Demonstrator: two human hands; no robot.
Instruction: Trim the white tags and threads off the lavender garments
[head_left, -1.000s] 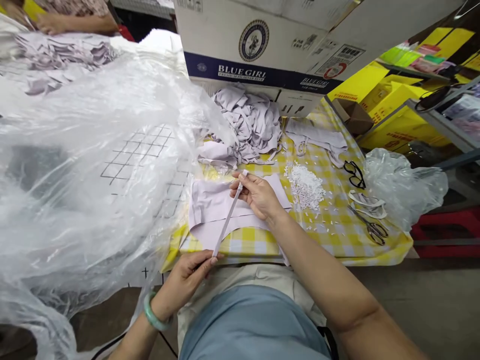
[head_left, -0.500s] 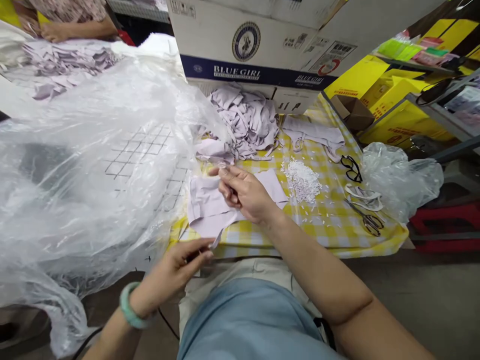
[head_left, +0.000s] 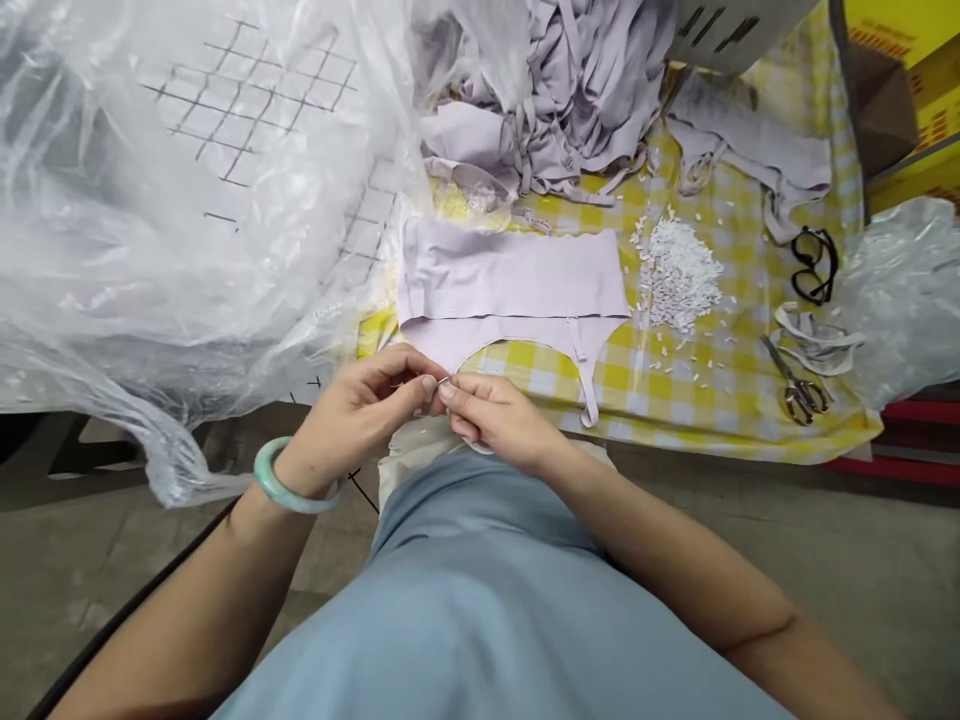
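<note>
A pale lilac garment (head_left: 510, 285) lies flat on the yellow checked tablecloth (head_left: 675, 380), one strap (head_left: 585, 380) hanging over the table's front edge. My left hand (head_left: 360, 415), with a green bangle at the wrist, and my right hand (head_left: 491, 420) meet just below that edge. Both are closed in a pinch, fingertips touching, on a small thin piece at the garment's near end; I cannot make out what it is.
A heap of lilac garments (head_left: 570, 110) sits at the back. Small white bits (head_left: 679, 270) form a pile to the right, with black glasses (head_left: 814, 265) and scissors (head_left: 799, 385) beyond. A large clear plastic bag (head_left: 187, 200) fills the left; another (head_left: 907, 290) lies far right.
My hands came together below the table's front edge; earlier they were apart, pulling a strap taut. The garment now lies flat. The view has tilted down.
</note>
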